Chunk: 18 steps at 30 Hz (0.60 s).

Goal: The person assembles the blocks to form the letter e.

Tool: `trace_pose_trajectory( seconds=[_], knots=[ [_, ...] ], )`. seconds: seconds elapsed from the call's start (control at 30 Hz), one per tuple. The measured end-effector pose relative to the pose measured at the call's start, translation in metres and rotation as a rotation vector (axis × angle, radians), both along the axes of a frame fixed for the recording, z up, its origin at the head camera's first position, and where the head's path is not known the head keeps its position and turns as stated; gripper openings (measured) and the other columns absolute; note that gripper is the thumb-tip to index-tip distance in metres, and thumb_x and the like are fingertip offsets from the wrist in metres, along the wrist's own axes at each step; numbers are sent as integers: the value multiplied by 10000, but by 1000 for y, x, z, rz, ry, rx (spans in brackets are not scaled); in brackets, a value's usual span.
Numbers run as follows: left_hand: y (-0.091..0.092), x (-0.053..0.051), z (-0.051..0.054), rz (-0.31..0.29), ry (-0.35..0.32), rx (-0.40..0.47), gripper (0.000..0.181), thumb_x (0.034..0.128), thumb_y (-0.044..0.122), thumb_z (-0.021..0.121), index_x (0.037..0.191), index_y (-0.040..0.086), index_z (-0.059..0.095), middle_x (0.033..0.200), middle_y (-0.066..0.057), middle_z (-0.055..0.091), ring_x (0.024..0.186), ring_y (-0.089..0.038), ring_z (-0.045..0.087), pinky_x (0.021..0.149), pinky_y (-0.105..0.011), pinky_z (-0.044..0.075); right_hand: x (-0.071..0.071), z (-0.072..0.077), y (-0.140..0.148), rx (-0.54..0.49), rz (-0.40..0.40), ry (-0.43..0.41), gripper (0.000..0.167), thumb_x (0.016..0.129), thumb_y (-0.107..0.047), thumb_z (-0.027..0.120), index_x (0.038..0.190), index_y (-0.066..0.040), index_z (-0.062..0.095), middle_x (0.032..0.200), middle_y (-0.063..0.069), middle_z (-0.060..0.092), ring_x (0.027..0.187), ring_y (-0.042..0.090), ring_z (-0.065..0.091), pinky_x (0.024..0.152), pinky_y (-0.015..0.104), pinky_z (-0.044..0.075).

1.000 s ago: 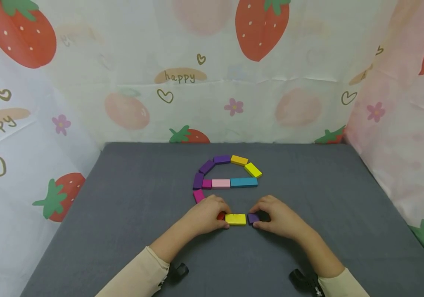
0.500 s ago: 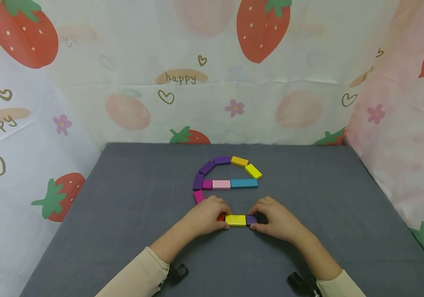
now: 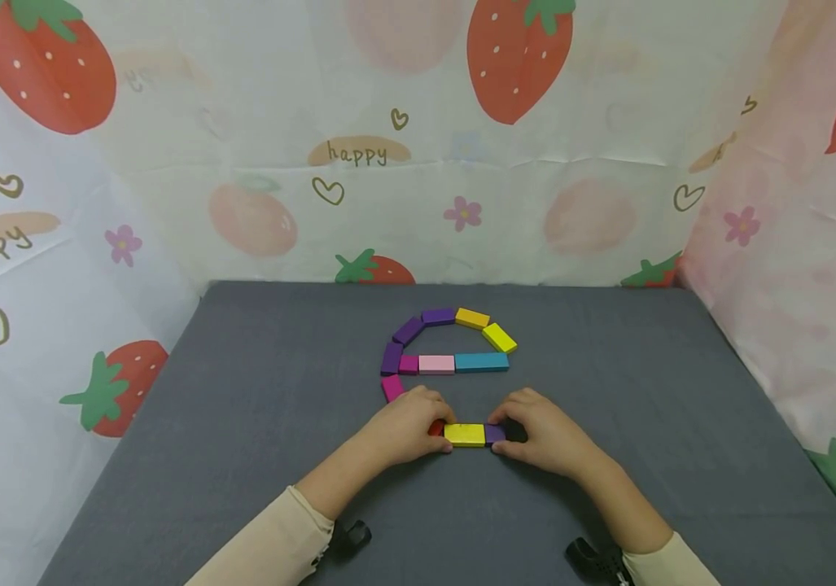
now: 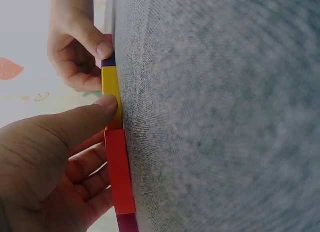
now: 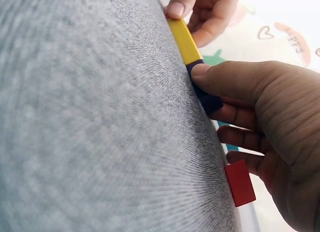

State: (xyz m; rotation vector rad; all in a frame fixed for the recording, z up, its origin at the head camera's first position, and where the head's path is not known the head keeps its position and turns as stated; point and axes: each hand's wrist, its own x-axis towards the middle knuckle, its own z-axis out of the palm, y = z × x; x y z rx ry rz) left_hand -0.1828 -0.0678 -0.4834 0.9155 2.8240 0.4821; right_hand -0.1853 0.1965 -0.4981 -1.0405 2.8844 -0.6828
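In the head view my left hand (image 3: 404,427) pinches the left end of a yellow block (image 3: 465,435) between thumb and fingers. My right hand (image 3: 551,433) pinches a short purple block (image 3: 494,434), which meets the yellow one's right end. Under the left hand lies a red block (image 4: 119,172), end to end with the yellow block in the left wrist view. A dark magenta block (image 4: 128,223) follows it there. Close to the right hand's lower fingers stands another red block (image 5: 241,183), visible in the right wrist view; the hand hides it from the head view.
Beyond the hands, a curve of purple blocks (image 3: 408,330) and yellow blocks (image 3: 500,337) arches over a straight row of magenta, pink (image 3: 436,365) and blue (image 3: 481,362) blocks. A magenta block (image 3: 392,388) continues down beside the left hand. Grey cloth (image 3: 278,350) covers the table.
My right hand has shifted slightly left with the purple block, closing the small gap to the yellow block. The left hand has stayed in place on the yellow block.
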Motion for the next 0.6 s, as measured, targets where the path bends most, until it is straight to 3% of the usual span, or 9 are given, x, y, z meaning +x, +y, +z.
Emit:
trace_pose_trajectory(
  seconds=[0.6],
  knots=[
    [2,2,4,-3,8,-10,316,892,364,807,1154,191,771,1130,48,703,1009,-132,540,917,-288,497,-1,0,0,3,15,-11,286,856,-326,844,1099,-237,720,1045,-133,658,1030,101,529,929,386,512]
  ],
)
